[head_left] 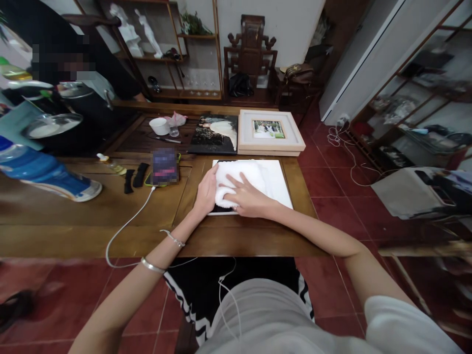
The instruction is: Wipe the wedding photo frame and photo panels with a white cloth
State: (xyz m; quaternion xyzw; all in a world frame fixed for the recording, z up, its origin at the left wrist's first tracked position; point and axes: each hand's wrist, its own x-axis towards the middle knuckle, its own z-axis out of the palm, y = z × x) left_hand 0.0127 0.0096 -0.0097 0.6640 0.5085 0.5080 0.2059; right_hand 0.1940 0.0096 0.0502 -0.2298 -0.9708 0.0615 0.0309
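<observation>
A folded fluffy white cloth (260, 172) lies on a flat white-edged panel (282, 184) on the wooden table; a dark strip of the panel shows at its left and near edges. My right hand (249, 197) presses on the cloth with its fingers spread over the top, one digit tucked into the rolled near edge. My left hand (206, 191) rests along the panel's left side, its fingers stretched out close together and touching the edge of the cloth. The cloth and my hands hide much of the panel.
Behind the panel lie a dark photo print (216, 133) and a pale framed photo (269, 132). To the left are a phone (164, 167) on a white cable, a dropper bottle (112, 164), a blue bottle (44, 169) and a white cup (160, 126). A person (110, 64) is across the table.
</observation>
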